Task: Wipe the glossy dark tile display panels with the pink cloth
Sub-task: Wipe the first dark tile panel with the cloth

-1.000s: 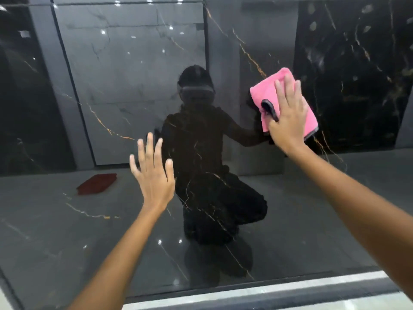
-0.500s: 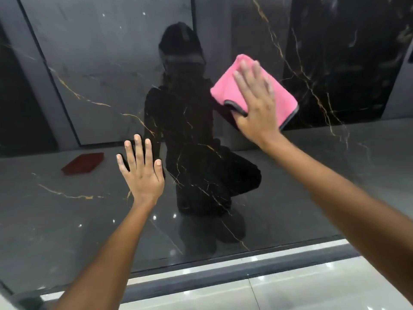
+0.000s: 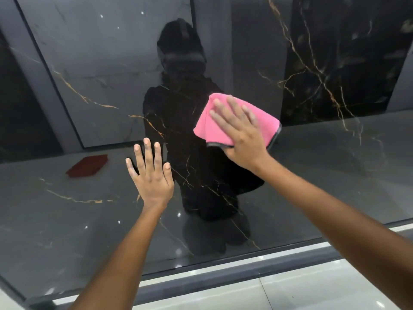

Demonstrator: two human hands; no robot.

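Observation:
A glossy dark tile panel (image 3: 335, 175) with gold veins fills most of the view, standing upright before me and mirroring a crouching person. My right hand (image 3: 241, 133) lies flat on a folded pink cloth (image 3: 209, 126) with a grey edge, pressing it against the panel near the centre. My left hand (image 3: 152, 175) rests flat on the panel lower left of the cloth, fingers spread, holding nothing.
A dark base strip (image 3: 223, 274) runs under the panel, with pale glossy floor tiles (image 3: 279, 296) below it. The panel reflects a red flat object (image 3: 87, 165) lying on the floor behind me and other dark display panels.
My right hand has swept the pink cloth down and leftward across the panel. The view has dropped, showing more floor. My left hand stays flat on the panel.

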